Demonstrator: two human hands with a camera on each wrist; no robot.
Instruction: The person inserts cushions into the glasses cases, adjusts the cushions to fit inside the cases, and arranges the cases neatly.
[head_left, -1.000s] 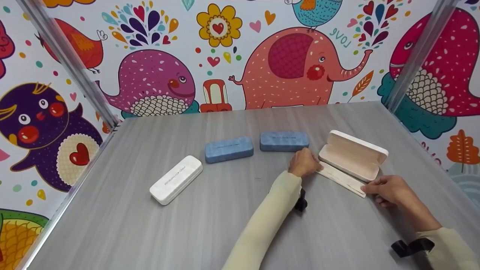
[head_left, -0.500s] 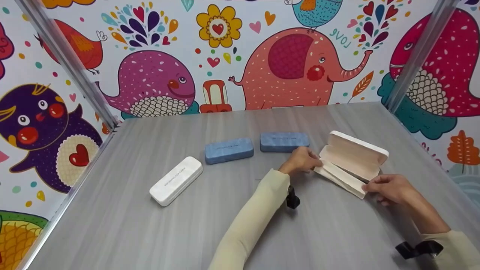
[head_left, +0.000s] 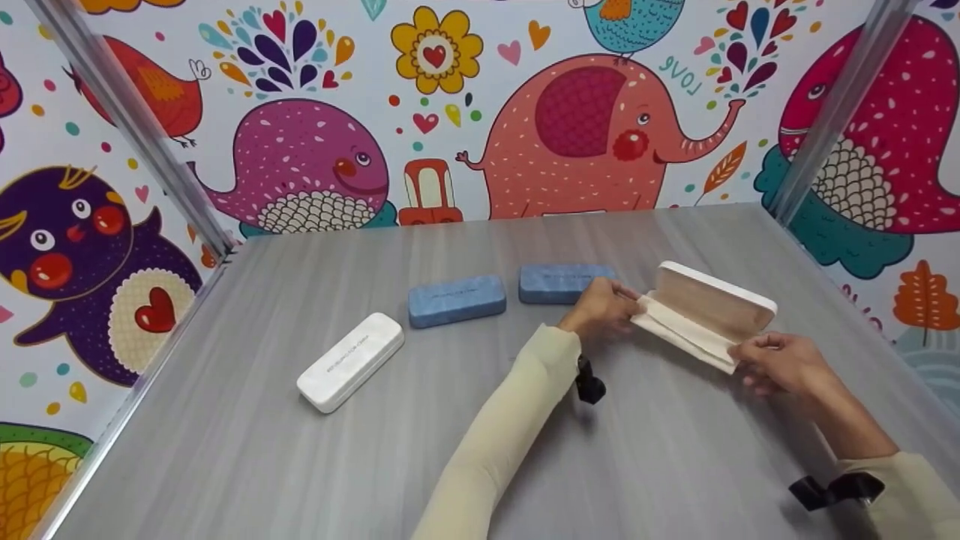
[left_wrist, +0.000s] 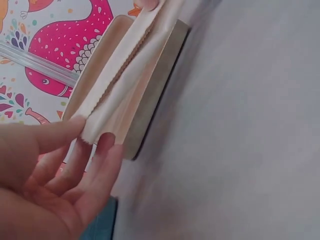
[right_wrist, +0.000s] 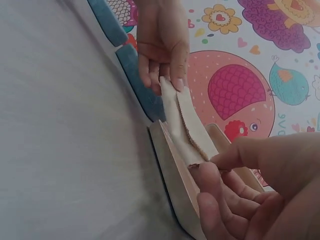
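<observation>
A folded cream cloth (head_left: pixel 681 330) with zigzag-cut edges is stretched between both hands, held over the base of a glasses case (head_left: pixel 712 304). That case is white outside and beige inside, with its lid raised. My left hand (head_left: pixel 602 306) pinches the cloth's left end between thumb and fingers. At the other end, my right hand (head_left: pixel 784 365) pinches a corner. The left wrist view has the cloth (left_wrist: pixel 120 80) above the case's hollow, the case's front wall (left_wrist: pixel 160 95) showing beside it. Most of the base is hidden under the cloth in the head view.
Two closed blue glasses cases (head_left: pixel 457 301) stand in the middle and back of the grey table (head_left: pixel 300 465), one close behind my left hand. A closed white glasses case (head_left: pixel 351 363) lies slanted at the left. Patterned walls (head_left: pixel 442 112) bound the table.
Both hands have lifted the cloth from the tabletop in front of the case and shifted it away from me, over the case's base. The case and the other cases have stayed put.
</observation>
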